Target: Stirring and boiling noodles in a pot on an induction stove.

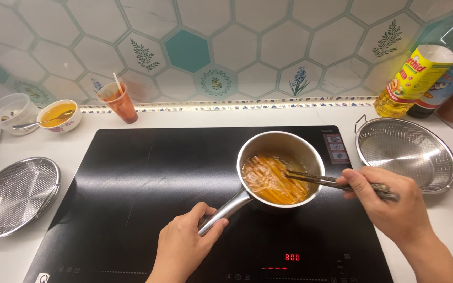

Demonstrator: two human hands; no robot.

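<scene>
On the black induction hob, a small steel saucepan of orange strips sits. Left hand fingers grip its handle, angled toward the person; right hand pinches dark chopsticks pointing left into it.

A white counter carries a black cooktop at its middle, mesh strainers at its left edge and right edge, bowls and bottles along the back edge.
</scene>
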